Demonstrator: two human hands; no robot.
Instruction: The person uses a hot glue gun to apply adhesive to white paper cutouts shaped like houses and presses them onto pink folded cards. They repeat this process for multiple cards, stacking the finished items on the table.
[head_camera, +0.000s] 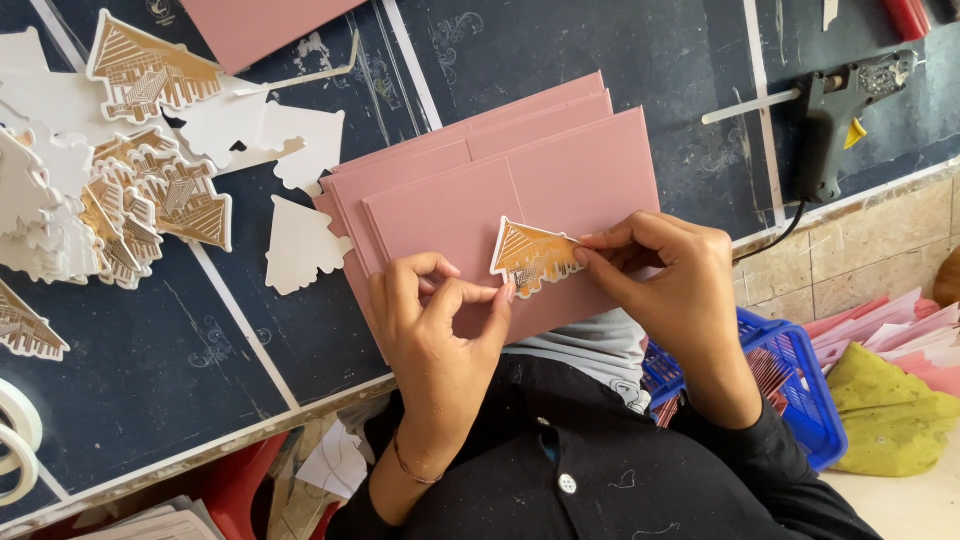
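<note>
**Both hands on a house-shaped cutout over pink cards**

Dark sleeves lead up to the left hand (440, 330) and right hand (665, 285). Right fingers pinch the gold-and-white house cutout (533, 257) at its right edge; the left thumb and forefinger close on its lower left corner. It hovers above the stacked pink cards (500, 190). Farther off lie a cutout pile (130, 190) and a glue gun (835, 115).

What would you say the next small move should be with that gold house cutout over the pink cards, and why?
Probably lower the gold house cutout flat onto the top pink card. Both the left hand and right hand pinch its edges just above that card, and it seems not yet pressed down.
</note>
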